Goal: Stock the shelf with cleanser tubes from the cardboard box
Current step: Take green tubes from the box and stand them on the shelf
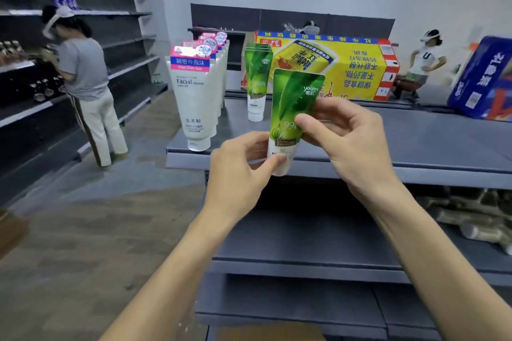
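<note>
While both hands meet at the front edge of the top shelf (415,141), they hold one green cleanser tube (291,113) upright with its white cap end down, just over the shelf lip; the left hand (238,166) pinches the white lower part of the tube between thumb and curled fingers, and the right hand (349,135) grips the green middle from the right side, its thumb pressed across the front of the label; whether the cap touches the shelf cannot be told, since the fingers cover that spot; behind the held tube, further back on the same grey shelf, a short row of matching green tubes (257,77) stands cap down, one behind another; to their left a row of white facial cleanser tubes (195,97) with pink and blue tops stands in the same manner, the front one close to the shelf's edge; at the back of the shelf lies a yellow printed carton (357,69), and a blue carton (484,77) leans at the far right; lower grey shelves (304,243) show beneath the forearms; at the left a person in a grey shirt (80,69) stands facing dark wall shelving (124,44); another person (424,61) appears far off at the right.
</note>
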### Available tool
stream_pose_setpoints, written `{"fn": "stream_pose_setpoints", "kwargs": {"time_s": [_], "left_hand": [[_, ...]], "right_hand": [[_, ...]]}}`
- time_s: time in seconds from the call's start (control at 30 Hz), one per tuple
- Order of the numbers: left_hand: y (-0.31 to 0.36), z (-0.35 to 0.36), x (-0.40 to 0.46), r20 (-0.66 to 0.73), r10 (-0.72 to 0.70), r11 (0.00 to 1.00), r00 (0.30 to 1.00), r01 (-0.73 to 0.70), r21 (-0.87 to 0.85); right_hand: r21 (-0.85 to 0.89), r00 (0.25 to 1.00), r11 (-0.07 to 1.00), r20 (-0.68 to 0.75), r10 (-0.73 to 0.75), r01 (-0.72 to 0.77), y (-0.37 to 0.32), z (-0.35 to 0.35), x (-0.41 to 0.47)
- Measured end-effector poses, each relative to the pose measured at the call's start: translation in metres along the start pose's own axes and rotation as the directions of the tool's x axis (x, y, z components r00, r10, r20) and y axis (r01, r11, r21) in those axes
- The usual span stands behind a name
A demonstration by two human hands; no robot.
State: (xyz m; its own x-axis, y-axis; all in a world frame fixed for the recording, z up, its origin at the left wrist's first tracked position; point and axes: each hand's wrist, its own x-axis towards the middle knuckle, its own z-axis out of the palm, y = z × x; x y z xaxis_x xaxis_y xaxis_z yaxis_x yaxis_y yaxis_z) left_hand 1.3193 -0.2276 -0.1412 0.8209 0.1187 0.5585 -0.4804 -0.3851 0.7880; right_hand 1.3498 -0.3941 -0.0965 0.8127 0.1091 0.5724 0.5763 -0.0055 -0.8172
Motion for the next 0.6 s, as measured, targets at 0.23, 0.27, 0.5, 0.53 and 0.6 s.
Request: {"fn": "stream_pose_setpoints", "kwargs": {"time_s": [0.23,0.27,0.5,0.53,0.6], "left_hand": [[-0.011,0.005,0.027,-0.034,-0.030,1.000,0.999,0.029,-0.009],[-0.014,0.006,0.031,-0.047,-0.036,0.999,0.998,0.035,-0.012],[-0.038,0.016,0.052,-0.156,-0.085,0.995,0.984,0.092,0.039],[-0.041,0.018,0.054,-0.171,-0.084,0.995,0.982,0.092,0.037],[-0.047,0.021,0.060,-0.195,-0.071,0.995,0.978,0.083,0.056]], "right_hand": [[0.045,0.998,0.997,0.015,0.057,-0.058,0.016,0.007,0.036],[0.044,0.998,0.997,0.018,0.064,-0.064,0.019,0.009,0.042],[0.003,0.992,0.993,0.035,0.120,-0.120,0.051,0.024,0.074],[-0.016,0.992,0.993,0.033,0.120,-0.120,0.055,0.026,0.078],[-0.041,0.993,0.993,0.038,0.114,-0.112,0.063,0.029,0.088]]}}
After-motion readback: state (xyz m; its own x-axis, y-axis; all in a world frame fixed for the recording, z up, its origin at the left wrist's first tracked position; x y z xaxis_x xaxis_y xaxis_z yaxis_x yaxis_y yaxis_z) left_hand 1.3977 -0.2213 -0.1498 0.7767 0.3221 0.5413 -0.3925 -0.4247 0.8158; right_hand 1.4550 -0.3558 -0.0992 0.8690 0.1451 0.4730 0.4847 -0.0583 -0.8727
